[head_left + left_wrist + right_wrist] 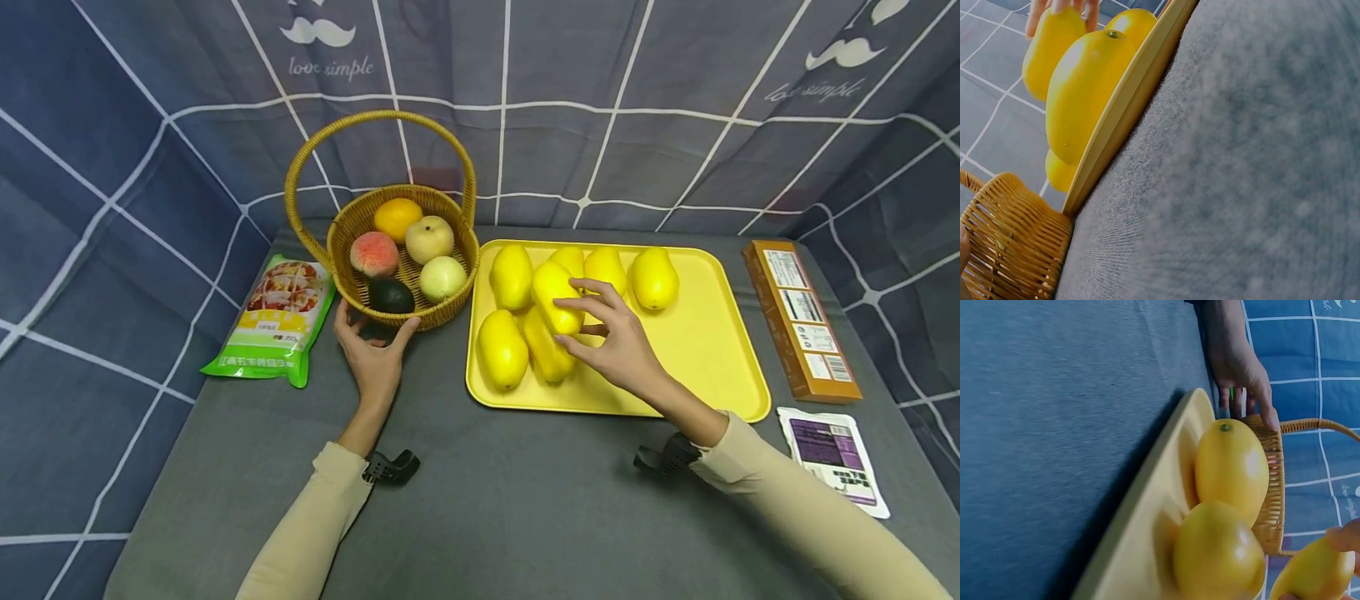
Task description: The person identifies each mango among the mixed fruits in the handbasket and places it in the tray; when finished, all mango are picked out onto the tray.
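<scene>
My right hand [611,337] pinches a yellow mango [557,296] between thumb and fingers, above other mangoes on the yellow tray [697,333]. In the right wrist view this held mango [1317,572] appears at the lower right, partly cut off. Several mangoes lie at the tray's left and back, including one mango [503,350] near the front left corner. My left hand [371,354] holds the front of the wicker basket [467,304], its thumb against the wall near the rim. The basket contains a peach [374,254], an orange fruit [397,219], pale round fruits [442,278] and a dark green fruit [391,295].
Left of the basket lies a green food packet [279,317]. A long brown box [802,321] sits right of the tray, with a white and purple pouch [832,458] nearer me. The basket's tall handle [378,115] arches upward. Checked cloth [555,158] hangs behind.
</scene>
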